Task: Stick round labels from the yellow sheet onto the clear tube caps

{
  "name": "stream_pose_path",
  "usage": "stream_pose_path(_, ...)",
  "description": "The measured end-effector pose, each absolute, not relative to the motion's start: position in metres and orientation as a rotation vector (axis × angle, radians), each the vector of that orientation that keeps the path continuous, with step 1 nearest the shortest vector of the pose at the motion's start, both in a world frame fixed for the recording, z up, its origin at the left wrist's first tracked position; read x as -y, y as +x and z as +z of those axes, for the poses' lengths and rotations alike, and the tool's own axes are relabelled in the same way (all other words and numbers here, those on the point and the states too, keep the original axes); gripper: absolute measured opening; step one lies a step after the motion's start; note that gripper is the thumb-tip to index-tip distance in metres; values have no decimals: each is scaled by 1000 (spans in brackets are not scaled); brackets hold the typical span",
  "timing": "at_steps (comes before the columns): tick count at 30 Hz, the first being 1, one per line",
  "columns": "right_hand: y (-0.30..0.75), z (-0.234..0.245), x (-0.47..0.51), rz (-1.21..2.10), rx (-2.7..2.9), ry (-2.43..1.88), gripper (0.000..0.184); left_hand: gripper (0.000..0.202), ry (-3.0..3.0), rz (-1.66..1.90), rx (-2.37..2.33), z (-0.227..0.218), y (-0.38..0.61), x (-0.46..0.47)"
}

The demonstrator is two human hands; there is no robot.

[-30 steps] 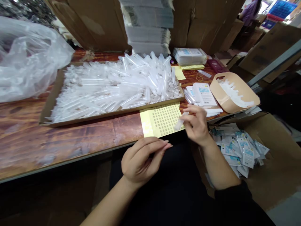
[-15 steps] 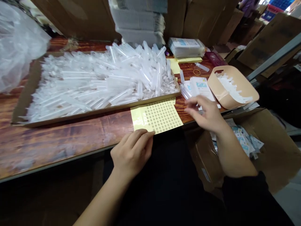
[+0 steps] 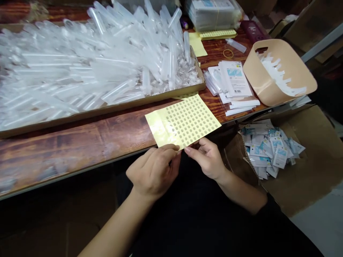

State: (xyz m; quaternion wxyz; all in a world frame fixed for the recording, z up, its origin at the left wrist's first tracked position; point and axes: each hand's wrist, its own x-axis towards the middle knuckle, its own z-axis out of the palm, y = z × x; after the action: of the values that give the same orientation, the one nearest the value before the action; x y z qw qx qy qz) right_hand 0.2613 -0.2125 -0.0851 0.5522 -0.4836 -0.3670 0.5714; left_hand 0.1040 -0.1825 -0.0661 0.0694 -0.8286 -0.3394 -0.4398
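A yellow sticker sheet [image 3: 184, 119] with rows of small round dots lies at the front edge of the wooden table [image 3: 80, 142]. My left hand [image 3: 154, 171] pinches the sheet's near edge between thumb and fingers. My right hand [image 3: 207, 157] meets it from the right, its fingertips closed on the same near edge. The two hands almost touch. Just behind the sheet, a long cardboard tray [image 3: 107, 110] holds a heap of clear plastic tubes [image 3: 93, 60].
Right of the tray lie printed cards [image 3: 235, 80] and a beige basket [image 3: 278, 57] of white pieces. An open cardboard box [image 3: 308, 171] with several small blue-and-white packets [image 3: 268, 150] stands below the table's right end. A rubber band [image 3: 228, 53] and stacked bags [image 3: 211, 12] lie farther back.
My right hand came back from the printed cards to the sheet's near edge, no longer holding the small tube. My left hand stayed at the sheet. The view moved closer and lower.
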Motion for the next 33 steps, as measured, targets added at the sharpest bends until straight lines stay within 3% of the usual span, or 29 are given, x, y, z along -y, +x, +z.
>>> stream_pose_path(11,264,-84,212,1225,960,-1162,13,29,-2641,-1327,978,-55,103,185)
stream_pose_path(16,262,-88,212,1314,698,-1144,20,18,-2614,-1255,1165,-56,98,176)
stream_pose_path(21,253,-96,207,1462,551,-1095,35,25,-2652,-1273,1207,-65,101,176)
stream_pose_path(33,255,-76,216,1163,896,-1340,17,30,-2696,-1222,1050,-52,96,181)
